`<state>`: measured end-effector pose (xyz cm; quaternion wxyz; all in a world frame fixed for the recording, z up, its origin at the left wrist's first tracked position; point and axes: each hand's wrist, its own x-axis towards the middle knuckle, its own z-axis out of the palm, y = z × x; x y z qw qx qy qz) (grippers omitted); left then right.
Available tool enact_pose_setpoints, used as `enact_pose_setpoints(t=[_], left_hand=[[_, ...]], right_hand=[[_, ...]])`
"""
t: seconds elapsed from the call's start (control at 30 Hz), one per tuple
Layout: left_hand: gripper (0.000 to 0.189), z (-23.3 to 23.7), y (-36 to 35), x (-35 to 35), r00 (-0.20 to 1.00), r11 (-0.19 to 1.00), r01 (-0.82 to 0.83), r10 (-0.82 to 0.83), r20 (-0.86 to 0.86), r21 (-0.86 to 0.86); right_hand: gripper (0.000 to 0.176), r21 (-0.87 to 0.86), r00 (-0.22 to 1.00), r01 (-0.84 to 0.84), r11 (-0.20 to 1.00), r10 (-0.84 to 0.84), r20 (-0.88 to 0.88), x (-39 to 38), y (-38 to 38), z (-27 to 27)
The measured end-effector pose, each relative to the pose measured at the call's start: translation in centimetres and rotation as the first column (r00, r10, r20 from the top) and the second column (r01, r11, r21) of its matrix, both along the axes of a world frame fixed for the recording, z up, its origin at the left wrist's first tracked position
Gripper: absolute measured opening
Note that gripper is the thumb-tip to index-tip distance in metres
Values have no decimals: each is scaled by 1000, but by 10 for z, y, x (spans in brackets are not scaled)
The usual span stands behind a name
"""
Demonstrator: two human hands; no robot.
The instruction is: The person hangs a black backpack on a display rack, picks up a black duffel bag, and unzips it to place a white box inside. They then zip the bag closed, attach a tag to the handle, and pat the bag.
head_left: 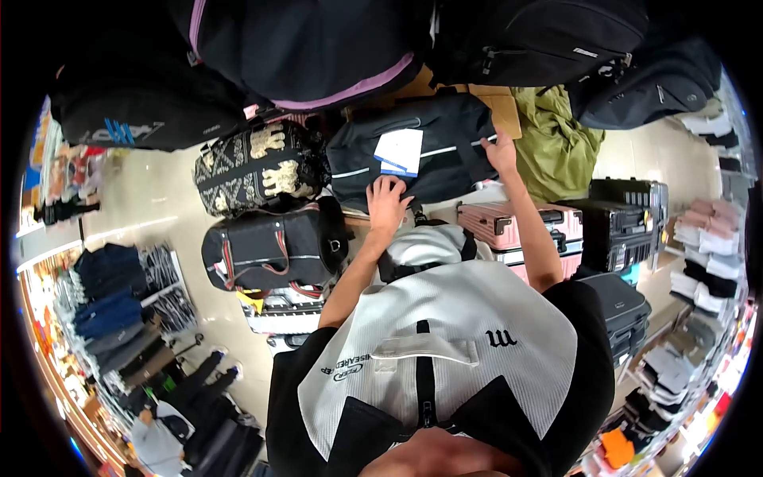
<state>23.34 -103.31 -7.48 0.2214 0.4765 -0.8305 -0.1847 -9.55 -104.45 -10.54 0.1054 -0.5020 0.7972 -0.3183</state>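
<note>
A black duffel bag with a white and blue paper tag lies across the middle, in front of me. My left hand rests on its near edge just below the tag, fingers spread. At the bag's right end, my right hand touches the dark fabric with its fingers apart. A black bag with pale elephant patterns sits to the left of the duffel. Crumpled olive-green fabric lies beyond my right hand.
Dark backpacks hang along the top. Pink suitcases and black suitcases stand at the right. A black bag with striped handles is at the left. Clothing racks and shelves of folded items line both sides.
</note>
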Motion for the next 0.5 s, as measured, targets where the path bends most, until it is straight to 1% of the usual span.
enact_pose_setpoints(t=[0.03, 0.07, 0.1, 0.13, 0.23, 0.27, 0.3, 0.33, 0.37, 0.4, 0.43, 0.47, 0.5], left_hand=[[30, -2, 1, -6, 1000, 1000, -24, 24, -10, 3], [30, -4, 1, -13, 999, 999, -48, 48, -23, 4], [29, -7, 1, -18, 998, 999, -50, 50, -29, -10], [29, -10, 2, -22, 998, 999, -39, 40, -40, 24], [30, -14, 9, -31, 997, 992, -67, 64, 35, 107], [30, -15, 10, -32, 997, 993, -78, 76, 20, 93], [30, -17, 13, -31, 996, 993, -87, 87, 8, 82], [30, -19, 17, -30, 995, 993, -97, 98, -4, 73], [31, -21, 19, -28, 996, 992, -87, 89, -18, 93], [34, -28, 21, -28, 994, 990, -109, 111, -20, 95], [37, -38, 24, -29, 991, 987, -130, 133, -20, 97], [40, -44, 26, -28, 988, 984, -151, 154, -20, 98], [47, -44, 26, -22, 995, 971, -96, 103, -20, 221]], right_hand=[[46, 31, 995, -26, 999, 23, 96, -6, -9, 3], [45, 9, 999, 3, 1000, -4, 49, -7, -16, 2], [47, 53, 1000, 21, 998, -21, 11, -13, -26, -6], [48, 97, 999, 40, 995, -37, -27, -16, -31, -13], [51, 180, 947, 250, 951, -202, -250, 13, -41, 8], [55, -12, 915, 220, 975, -211, -345, 32, -42, 17], [55, -128, 929, 44, 991, -88, -359, 54, -41, 42], [55, -237, 923, -134, 962, 34, -383, 76, -39, 64], [56, -163, 918, -300, 940, 238, -316, 99, -39, 66], [58, -102, 872, -462, 881, 431, -232, 124, -38, 66], [57, -67, 813, -583, 810, 581, -45, 155, -33, 66], [56, -57, 706, -693, 719, 693, 148, 185, -28, 65], [56, -37, 605, -796, 604, 797, 7, 209, -27, 61]])
